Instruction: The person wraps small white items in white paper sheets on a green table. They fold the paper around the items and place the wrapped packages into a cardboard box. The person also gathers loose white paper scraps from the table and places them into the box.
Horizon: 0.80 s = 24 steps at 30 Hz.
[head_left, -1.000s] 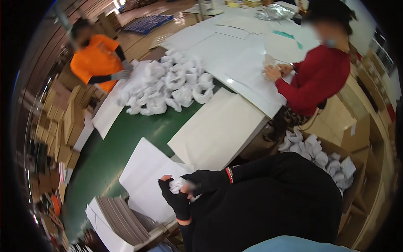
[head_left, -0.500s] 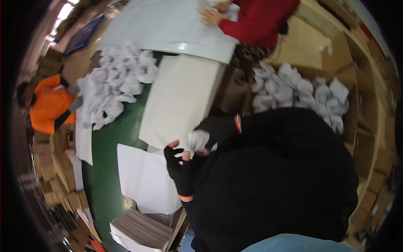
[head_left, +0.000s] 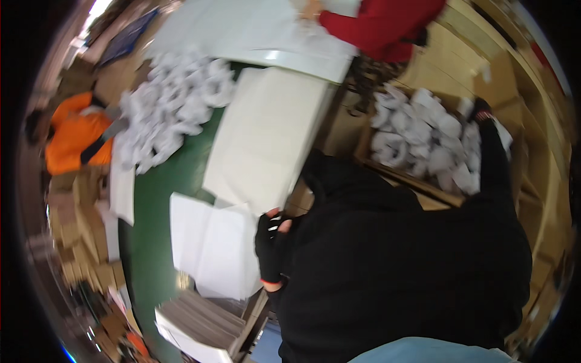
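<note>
My left hand [head_left: 272,242], in a black fingerless glove, is beside the near edge of the white paper stack [head_left: 260,139]. Its fingers are loosely bent and apart, and I see nothing held in them. My right arm reaches out to the right, and my gloved right hand [head_left: 482,110] is over the far right side of a cardboard box [head_left: 407,179]. Its fingers are blurred and mostly hidden. White paper-wrapped bundles [head_left: 417,130] fill the box, one pale piece [head_left: 466,106] right by that hand.
A heap of crumpled white paper bundles [head_left: 175,103] lies on the green table [head_left: 151,242]. White sheets [head_left: 212,242] and a stack of grey boards [head_left: 200,323] are near me. A person in red [head_left: 387,27] works across; one in orange [head_left: 78,139] is at left.
My right hand has swung from beside my left hand out to the box at the right, and the white wrapped bundle has left the front of my body. The view has shifted slightly.
</note>
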### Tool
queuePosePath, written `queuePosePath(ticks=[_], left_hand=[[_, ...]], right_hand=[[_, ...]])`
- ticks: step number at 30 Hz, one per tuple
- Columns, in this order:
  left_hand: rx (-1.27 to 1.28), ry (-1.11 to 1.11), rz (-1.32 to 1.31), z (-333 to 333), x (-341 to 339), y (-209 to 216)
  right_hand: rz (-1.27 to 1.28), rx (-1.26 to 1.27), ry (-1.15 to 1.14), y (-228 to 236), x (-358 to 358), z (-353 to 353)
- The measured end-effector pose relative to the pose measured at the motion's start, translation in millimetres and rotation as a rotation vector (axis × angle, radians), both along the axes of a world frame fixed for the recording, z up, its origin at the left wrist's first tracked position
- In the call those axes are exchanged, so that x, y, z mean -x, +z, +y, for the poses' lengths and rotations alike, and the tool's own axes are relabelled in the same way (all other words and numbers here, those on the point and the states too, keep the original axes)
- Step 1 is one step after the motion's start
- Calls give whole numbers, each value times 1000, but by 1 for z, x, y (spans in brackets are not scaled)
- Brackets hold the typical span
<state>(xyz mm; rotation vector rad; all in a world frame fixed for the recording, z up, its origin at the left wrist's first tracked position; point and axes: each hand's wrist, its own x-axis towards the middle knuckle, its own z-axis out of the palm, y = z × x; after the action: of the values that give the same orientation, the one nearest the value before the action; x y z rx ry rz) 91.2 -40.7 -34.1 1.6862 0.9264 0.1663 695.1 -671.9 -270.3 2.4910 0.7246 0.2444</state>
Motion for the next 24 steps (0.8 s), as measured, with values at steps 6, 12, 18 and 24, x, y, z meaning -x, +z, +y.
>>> queuePosePath(ticks=[6,12,18,24], left_hand=[[1,11,-130,10,13,-18],[-169,58,-46,12,44,-6],[-259,133,-105,26,67,-29],[-501,331,68,29,99,-68]], right_hand=[[11,-199,-86,10,-11,-15],[151,-447,41,86,-6,143],[353,-660,565,156,50,354],[765,-624,1038,94,161,573]])
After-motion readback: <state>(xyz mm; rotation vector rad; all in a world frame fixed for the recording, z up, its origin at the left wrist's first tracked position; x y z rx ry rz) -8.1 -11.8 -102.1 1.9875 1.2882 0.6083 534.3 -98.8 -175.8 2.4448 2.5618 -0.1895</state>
